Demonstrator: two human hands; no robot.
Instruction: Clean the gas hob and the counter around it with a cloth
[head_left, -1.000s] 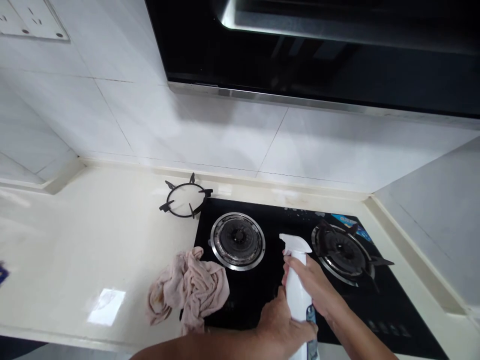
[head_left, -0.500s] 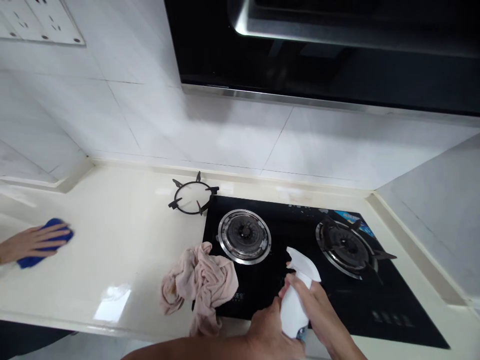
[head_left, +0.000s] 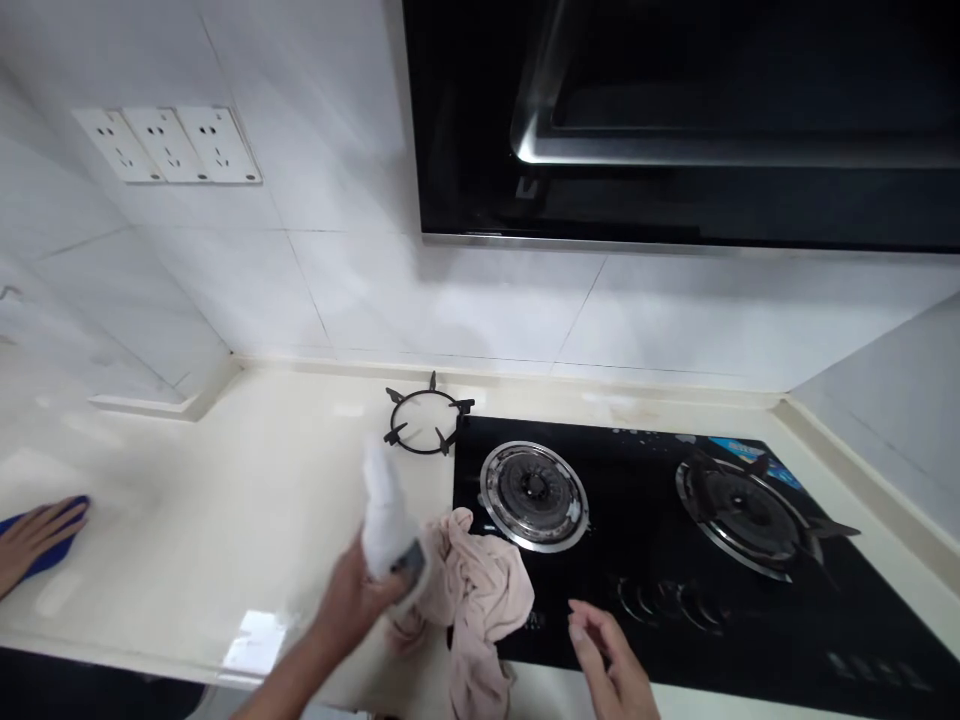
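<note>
left hand (head_left: 356,595): wrapped around spray bottle (head_left: 386,515) | right hand (head_left: 611,665): empty, fingers loosely bent, at hob's (head_left: 630,490) near edge | bottle: above counter (head_left: 300,500), left of hob; head far-left, base near-right, long axis slanting | white, dark-patterned label, motion-blurred | crumpled pink cloth (head_left: 491,590) between bottle and hob, covering its near-left corner | pan support (head_left: 444,442) beyond
</note>
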